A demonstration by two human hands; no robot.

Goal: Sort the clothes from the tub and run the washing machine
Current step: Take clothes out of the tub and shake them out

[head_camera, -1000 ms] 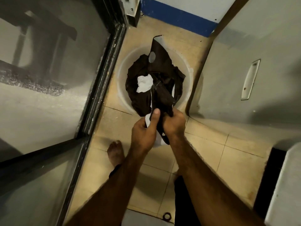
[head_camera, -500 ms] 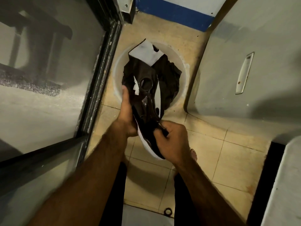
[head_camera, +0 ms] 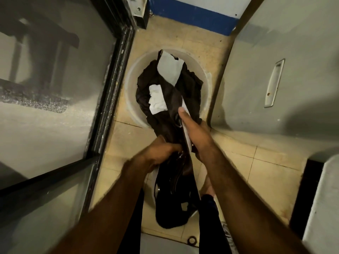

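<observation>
A round pale tub [head_camera: 132,85] stands on the tiled floor and holds dark brown clothes with white patches. A long dark garment [head_camera: 172,99] with white lining stretches from the tub up toward me and hangs down in a bunch between my legs. My left hand [head_camera: 161,153] grips the garment's bunched middle, blurred by motion. My right hand [head_camera: 196,132] holds the garment further up, its thumb lying along the white-edged fold and its fingers wrapped behind the cloth.
A dark-framed glass door [head_camera: 110,88] runs along the left. A grey metal door with a recessed handle [head_camera: 274,83] stands at the right. A blue skirting stripe [head_camera: 192,17] marks the far wall. A small dark ring [head_camera: 192,240] lies on the floor near my feet.
Both hands have worked along the garment: the left dropped from the upper cloth to its middle, the right slid up, and more dark cloth now hangs out of the tub toward me.
</observation>
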